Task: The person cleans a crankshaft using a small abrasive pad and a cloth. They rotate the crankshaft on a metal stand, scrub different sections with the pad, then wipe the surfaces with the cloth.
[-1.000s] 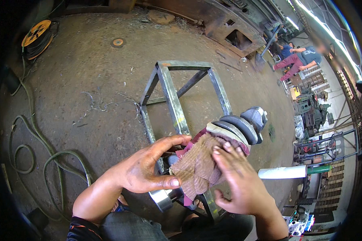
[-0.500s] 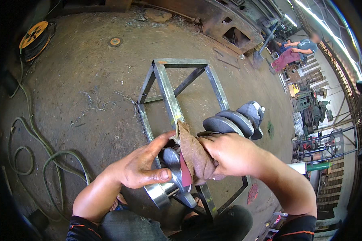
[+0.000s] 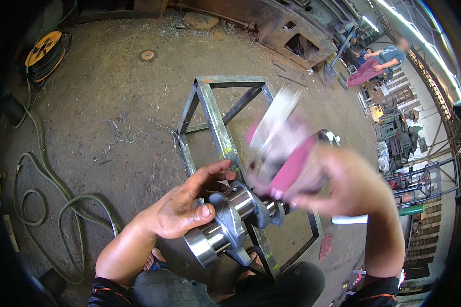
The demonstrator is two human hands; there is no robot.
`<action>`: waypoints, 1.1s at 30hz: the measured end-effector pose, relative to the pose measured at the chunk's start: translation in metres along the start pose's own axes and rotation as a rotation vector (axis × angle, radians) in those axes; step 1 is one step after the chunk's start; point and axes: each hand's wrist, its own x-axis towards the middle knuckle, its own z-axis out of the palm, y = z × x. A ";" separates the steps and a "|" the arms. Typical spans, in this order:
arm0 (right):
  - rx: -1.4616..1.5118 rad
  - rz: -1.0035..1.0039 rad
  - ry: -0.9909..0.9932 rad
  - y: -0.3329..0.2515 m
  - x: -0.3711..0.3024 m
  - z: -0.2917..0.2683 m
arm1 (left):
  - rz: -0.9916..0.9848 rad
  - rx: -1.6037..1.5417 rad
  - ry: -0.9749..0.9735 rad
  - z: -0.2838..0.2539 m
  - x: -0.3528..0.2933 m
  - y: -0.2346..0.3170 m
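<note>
A grey metal crankshaft (image 3: 243, 200) with shiny round journals lies across a bare steel frame (image 3: 211, 110). At its near left end, my left hand (image 3: 176, 210) grips a web, thumb in front and fingers reaching over behind. My right hand (image 3: 338, 176) is above the crankshaft's far right part, closed on a pinkish-red and pale cloth (image 3: 294, 166). Both hand and cloth are smeared by motion, so the cloth's exact kind and edges do not show. The cloth and hand hide much of the crankshaft's right part.
A cable (image 3: 61, 192) loops over the floor at left, below an orange cable reel (image 3: 44, 48). A disc (image 3: 147, 55) lies beyond the frame. A red rag (image 3: 326, 246) is on the floor at right. Another person (image 3: 381, 61) stands far right near machinery.
My right hand has lifted the cloth off the crankshaft's left part and swung it up and right, uncovering shiny journals. My left hand stays nearly in place.
</note>
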 end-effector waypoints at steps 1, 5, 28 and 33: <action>-0.110 0.028 -0.234 -0.002 -0.005 0.010 | 0.008 0.015 0.009 0.001 0.001 0.001; -0.178 -0.144 -0.091 0.003 0.003 0.074 | -0.004 0.006 0.025 0.003 0.003 0.005; 0.038 0.104 0.205 -0.017 -0.114 0.148 | 0.065 0.532 -0.188 0.033 0.000 0.044; 0.056 0.033 0.207 -0.013 -0.114 0.143 | -0.105 0.814 -0.118 0.050 -0.023 0.069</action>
